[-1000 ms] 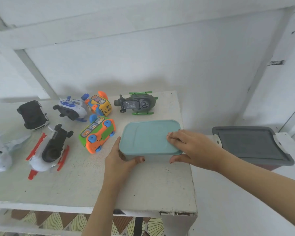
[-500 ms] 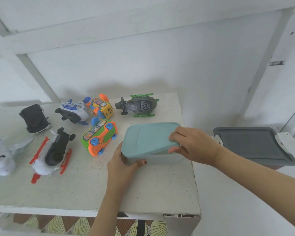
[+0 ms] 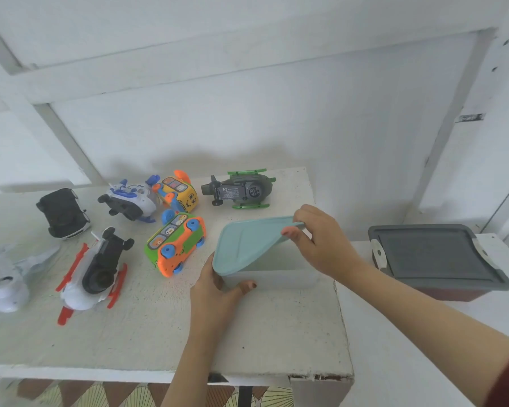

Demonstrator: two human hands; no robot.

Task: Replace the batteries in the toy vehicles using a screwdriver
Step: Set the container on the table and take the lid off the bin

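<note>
A pale plastic box (image 3: 276, 279) stands near the right end of the white table (image 3: 147, 333). My right hand (image 3: 321, 242) pinches the right edge of its teal lid (image 3: 244, 245) and holds that side raised, so the lid tilts up to the right. My left hand (image 3: 218, 292) grips the box's front left corner. Several toy vehicles lie to the left: a green and orange bus (image 3: 175, 245), a yellow bus (image 3: 178, 193), a grey and green one on its back (image 3: 241, 190), a white and blue plane (image 3: 130, 199). No screwdriver or batteries are in view.
A red and white plane (image 3: 93, 271), a black car (image 3: 62, 212) and a white toy (image 3: 3, 280) lie further left. A brown bin with a grey latched lid (image 3: 435, 257) sits on a lower surface to the right. A white wall stands behind.
My right hand has peeled the teal lid's right side up off the box, from flat to steeply tilted. My left hand has stayed on the box's front left corner.
</note>
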